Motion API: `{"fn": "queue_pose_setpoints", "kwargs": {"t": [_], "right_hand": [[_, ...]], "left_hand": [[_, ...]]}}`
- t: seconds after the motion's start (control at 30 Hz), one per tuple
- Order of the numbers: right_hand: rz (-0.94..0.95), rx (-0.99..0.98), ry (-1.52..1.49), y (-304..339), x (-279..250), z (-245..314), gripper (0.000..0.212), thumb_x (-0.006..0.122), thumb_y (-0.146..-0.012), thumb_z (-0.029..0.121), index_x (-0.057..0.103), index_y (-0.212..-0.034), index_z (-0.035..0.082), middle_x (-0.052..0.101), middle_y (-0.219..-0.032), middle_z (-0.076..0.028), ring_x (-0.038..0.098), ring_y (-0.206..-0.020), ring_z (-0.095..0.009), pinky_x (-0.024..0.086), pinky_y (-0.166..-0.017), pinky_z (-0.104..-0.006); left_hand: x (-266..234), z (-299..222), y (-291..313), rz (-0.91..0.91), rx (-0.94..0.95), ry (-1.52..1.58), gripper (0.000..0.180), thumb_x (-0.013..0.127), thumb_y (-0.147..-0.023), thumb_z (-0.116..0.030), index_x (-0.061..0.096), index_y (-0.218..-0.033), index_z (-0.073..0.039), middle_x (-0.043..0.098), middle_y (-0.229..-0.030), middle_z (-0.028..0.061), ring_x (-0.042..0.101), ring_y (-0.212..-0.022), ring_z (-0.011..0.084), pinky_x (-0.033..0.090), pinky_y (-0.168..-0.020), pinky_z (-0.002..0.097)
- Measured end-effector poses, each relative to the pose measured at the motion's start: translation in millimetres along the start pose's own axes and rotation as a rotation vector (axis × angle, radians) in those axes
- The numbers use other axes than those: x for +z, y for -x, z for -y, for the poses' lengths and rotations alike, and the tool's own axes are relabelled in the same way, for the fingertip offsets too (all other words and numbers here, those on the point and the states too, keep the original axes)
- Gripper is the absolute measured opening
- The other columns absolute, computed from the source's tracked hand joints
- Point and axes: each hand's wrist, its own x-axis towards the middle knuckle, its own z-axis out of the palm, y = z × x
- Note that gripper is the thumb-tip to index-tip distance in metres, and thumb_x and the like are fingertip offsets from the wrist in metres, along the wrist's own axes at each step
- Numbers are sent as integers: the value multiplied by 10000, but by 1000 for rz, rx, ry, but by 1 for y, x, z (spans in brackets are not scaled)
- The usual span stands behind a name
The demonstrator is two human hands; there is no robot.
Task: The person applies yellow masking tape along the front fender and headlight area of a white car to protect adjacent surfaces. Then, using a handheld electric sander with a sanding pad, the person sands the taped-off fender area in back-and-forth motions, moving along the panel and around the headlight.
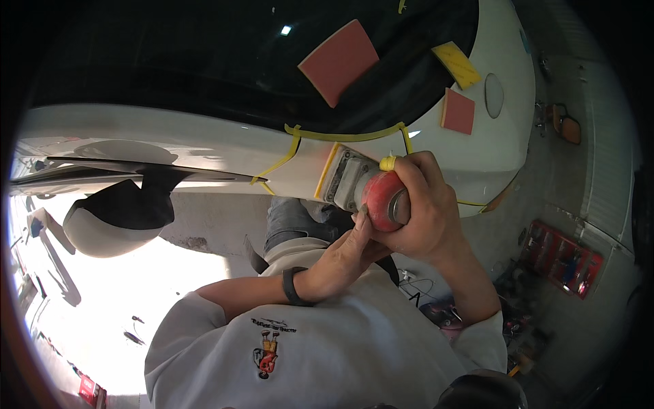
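Note:
A handheld sander [385,200] has a dusty red round head and a grey rectangular base edged in orange. Its base lies against the white car body panel [315,151], inside a patch bordered by yellow masking tape [294,146]. Wrapped over the top and far side of the red head is my right hand [430,201]. My left hand [349,253], below a black wristband, grips the near side with its thumb up against the red head; its other fingers are mostly hidden. A knotted bit of yellow material [387,163] sits on the sander beside my right fingers.
Pink sanding pads [338,63] and a yellow one [456,65] lie on the dark glass and white panel beyond my hands. The car's side mirror [119,218] juts out at left. A red tool case [562,258] and cables are on the floor at right.

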Motion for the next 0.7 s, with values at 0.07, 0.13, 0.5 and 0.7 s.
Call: {"fn": "queue_pose_setpoints", "kwargs": {"t": [0.07, 0.13, 0.5, 0.7], "right_hand": [[8, -51, -11, -12, 2, 2, 822, 980, -622, 331, 593, -1291, 52, 583, -1111, -140, 702, -825, -305, 616, -641, -407], [16, -76, -24, -20, 5, 6, 832, 990, -624, 328, 596, -1292, 27, 581, -1120, -157, 694, -879, -328, 605, -678, -421], [-29, -171, 10, -19, 19, -15, 800, 974, -654, 348, 609, -1286, 21, 577, -1065, -148, 688, -786, -267, 587, -554, -355], [9, -15, 98, 4, 5, -39, 863, 1000, -644, 368, 565, -1301, 17, 583, -1093, -155, 690, -857, -311, 595, -613, -410]], "left_hand": [[-2, -8, 3, -48, 8, -24, 807, 249, -1124, -616, 200, -1661, -16, 355, -1656, 158, 389, -1527, 266, 310, -1295, 446], [-3, -14, 4, -90, 52, -58, 795, 250, -1127, -607, 187, -1666, -25, 342, -1664, 158, 381, -1533, 270, 312, -1292, 454], [-23, 7, -3, -41, 191, -105, 774, 255, -1135, -565, 182, -1659, 0, 334, -1664, 154, 374, -1535, 268, 318, -1286, 439], [-27, 11, -32, 77, -80, -148, 760, 272, -1129, -584, 164, -1676, -68, 315, -1683, 126, 348, -1552, 269, 312, -1284, 471]]}}
